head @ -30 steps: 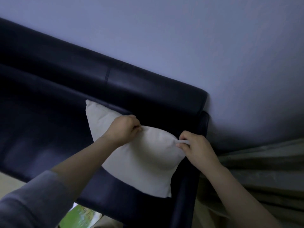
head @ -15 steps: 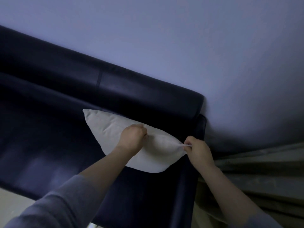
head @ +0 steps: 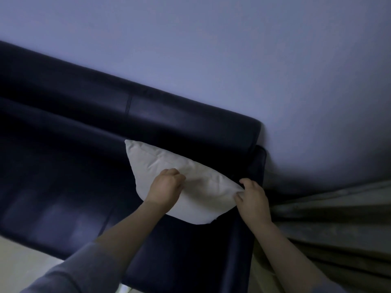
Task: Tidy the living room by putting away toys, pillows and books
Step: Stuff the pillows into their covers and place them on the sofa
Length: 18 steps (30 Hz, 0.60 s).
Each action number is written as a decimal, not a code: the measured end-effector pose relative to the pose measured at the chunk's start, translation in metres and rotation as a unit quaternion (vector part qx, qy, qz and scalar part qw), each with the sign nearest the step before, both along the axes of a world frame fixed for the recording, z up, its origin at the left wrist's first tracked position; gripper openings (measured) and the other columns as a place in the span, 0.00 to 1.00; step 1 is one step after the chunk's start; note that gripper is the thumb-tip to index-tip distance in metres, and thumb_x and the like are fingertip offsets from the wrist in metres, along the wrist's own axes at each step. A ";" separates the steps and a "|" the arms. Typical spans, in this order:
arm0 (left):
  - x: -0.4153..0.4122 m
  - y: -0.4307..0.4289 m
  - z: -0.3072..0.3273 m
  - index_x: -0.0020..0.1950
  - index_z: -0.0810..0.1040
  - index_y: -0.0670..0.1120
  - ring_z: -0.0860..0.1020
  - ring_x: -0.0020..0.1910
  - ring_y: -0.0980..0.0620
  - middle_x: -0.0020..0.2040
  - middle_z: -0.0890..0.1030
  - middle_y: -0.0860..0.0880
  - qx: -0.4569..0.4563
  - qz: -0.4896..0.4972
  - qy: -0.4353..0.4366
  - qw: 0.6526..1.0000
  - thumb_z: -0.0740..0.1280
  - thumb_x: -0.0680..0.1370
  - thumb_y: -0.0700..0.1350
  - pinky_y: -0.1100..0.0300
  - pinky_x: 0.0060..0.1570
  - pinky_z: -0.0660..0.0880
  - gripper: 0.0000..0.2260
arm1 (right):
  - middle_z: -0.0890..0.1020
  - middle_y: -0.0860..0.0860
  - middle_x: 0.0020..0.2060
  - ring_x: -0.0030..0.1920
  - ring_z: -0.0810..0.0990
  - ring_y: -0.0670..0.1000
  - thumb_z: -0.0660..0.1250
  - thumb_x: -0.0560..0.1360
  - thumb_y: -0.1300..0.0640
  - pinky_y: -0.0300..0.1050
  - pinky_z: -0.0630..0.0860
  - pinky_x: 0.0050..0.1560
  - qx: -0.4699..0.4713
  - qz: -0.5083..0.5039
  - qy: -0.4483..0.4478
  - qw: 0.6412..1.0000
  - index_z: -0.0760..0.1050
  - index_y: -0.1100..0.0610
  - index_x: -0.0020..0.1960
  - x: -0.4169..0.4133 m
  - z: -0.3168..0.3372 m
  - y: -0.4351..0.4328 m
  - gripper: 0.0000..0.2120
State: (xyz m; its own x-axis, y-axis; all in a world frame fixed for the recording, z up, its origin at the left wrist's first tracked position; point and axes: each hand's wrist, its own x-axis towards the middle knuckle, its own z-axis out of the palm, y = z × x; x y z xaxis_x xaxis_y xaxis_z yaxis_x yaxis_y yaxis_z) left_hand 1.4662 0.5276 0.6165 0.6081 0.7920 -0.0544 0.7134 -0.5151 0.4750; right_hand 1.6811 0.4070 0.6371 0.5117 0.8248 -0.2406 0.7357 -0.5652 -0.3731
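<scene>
A cream pillow (head: 203,187) lies against the backrest at the right end of a dark navy leather sofa (head: 74,166). My left hand (head: 167,187) grips the pillow's fabric near its middle, fingers curled into it. At the pillow's right corner, my right hand (head: 252,197) pinches the cloth, close to the sofa's right armrest (head: 257,163). The pillow's lower edge rests on the seat.
A plain pale wall (head: 211,49) rises behind the sofa. Olive-grey curtains (head: 328,229) hang bunched just right of the armrest. A strip of light floor (head: 21,259) shows at the lower left, in front of the seat edge.
The pillow has gone from being held up flat facing me to lying lower and tilted back against the backrest. Both hands kept their hold and moved down with it.
</scene>
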 end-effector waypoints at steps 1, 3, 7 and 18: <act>-0.002 -0.004 0.004 0.47 0.84 0.43 0.77 0.45 0.45 0.44 0.81 0.47 -0.001 0.015 -0.014 1.000 0.67 0.76 0.39 0.51 0.44 0.76 0.06 | 0.76 0.55 0.58 0.58 0.73 0.55 0.66 0.75 0.58 0.49 0.73 0.57 0.015 0.004 0.010 1.000 0.71 0.58 0.65 -0.005 0.006 0.000 0.19; -0.005 -0.015 0.013 0.46 0.85 0.44 0.77 0.43 0.46 0.40 0.82 0.48 -0.006 0.043 -0.035 0.998 0.67 0.77 0.39 0.51 0.42 0.76 0.07 | 0.76 0.54 0.58 0.58 0.73 0.54 0.67 0.75 0.57 0.47 0.73 0.57 0.041 0.010 0.033 0.999 0.71 0.57 0.64 -0.015 0.017 -0.004 0.19; -0.012 -0.039 0.036 0.46 0.85 0.46 0.77 0.46 0.50 0.43 0.83 0.51 -0.023 0.096 -0.061 0.993 0.68 0.77 0.42 0.62 0.44 0.70 0.06 | 0.74 0.51 0.62 0.62 0.73 0.50 0.66 0.77 0.56 0.38 0.69 0.55 0.077 0.008 0.096 0.992 0.69 0.56 0.67 -0.031 0.038 -0.014 0.20; -0.071 -0.130 0.076 0.56 0.81 0.49 0.78 0.48 0.55 0.52 0.80 0.53 -0.058 0.215 -0.073 0.972 0.68 0.76 0.47 0.62 0.50 0.73 0.10 | 0.75 0.47 0.60 0.59 0.70 0.42 0.66 0.77 0.55 0.35 0.68 0.57 0.109 0.095 0.209 0.967 0.71 0.55 0.65 -0.083 0.064 -0.057 0.17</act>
State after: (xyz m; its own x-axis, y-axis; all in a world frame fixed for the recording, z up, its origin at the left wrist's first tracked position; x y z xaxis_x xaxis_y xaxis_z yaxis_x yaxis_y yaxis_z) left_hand 1.3950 0.3981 0.6928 0.2306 0.9684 -0.0953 0.7711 -0.1221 0.6249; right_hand 1.5979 0.3496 0.7012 0.2417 0.9486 -0.2043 0.5775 -0.3098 -0.7553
